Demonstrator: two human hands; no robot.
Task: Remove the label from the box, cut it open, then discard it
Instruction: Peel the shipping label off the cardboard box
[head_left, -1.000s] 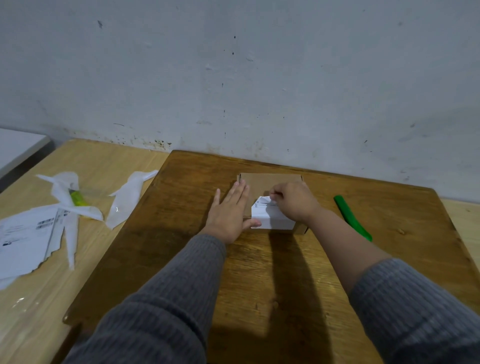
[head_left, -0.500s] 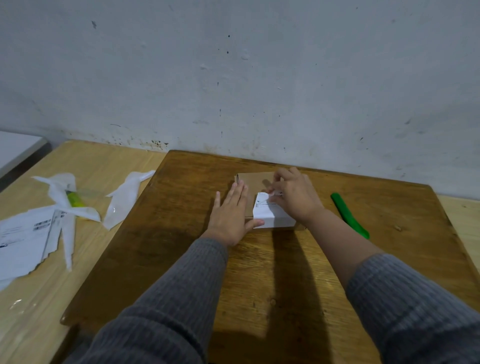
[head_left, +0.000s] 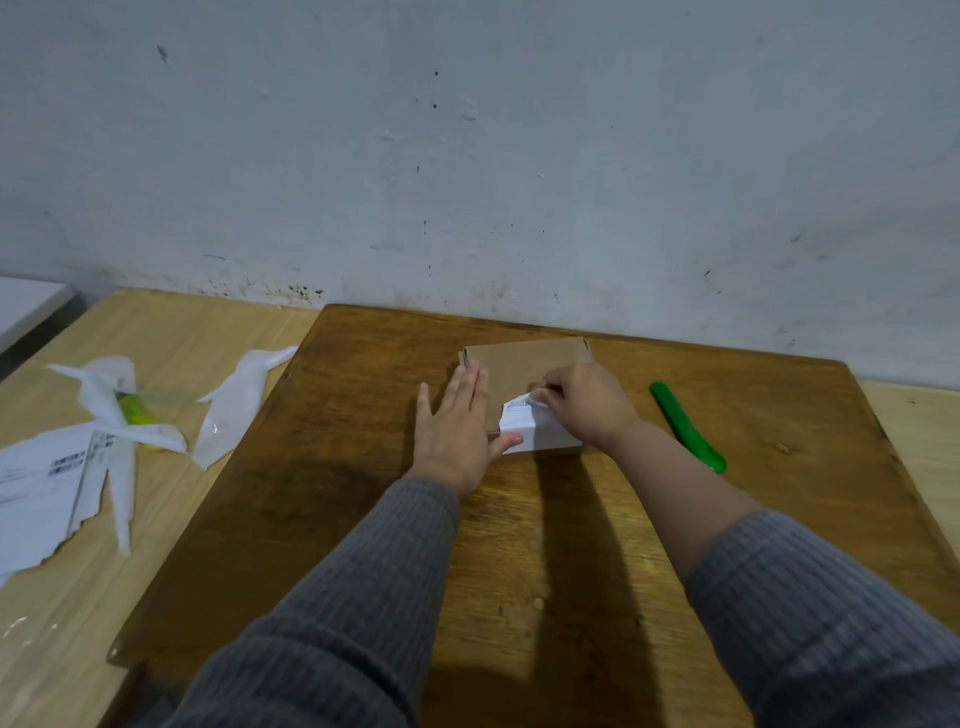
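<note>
Two fingers (head_left: 545, 392) on label (head_left: 524, 426)

The dark wooden board (head_left: 363, 467) lies bare left of the flat brown cardboard box (head_left: 524, 358) and across its near half, apart from the two grey-sleeved forearms reaching over it. The left hand (head_left: 457, 431) and right hand (head_left: 587, 405) block the box's near side. Right of them a green plastic cutter (head_left: 685, 426) lies slantwise, with bare board beyond. The grey wall (head_left: 467, 156) closes the far side. Torn white paper scraps (head_left: 104, 415) clutter the pale table (head_left: 171, 322) at left.
</note>
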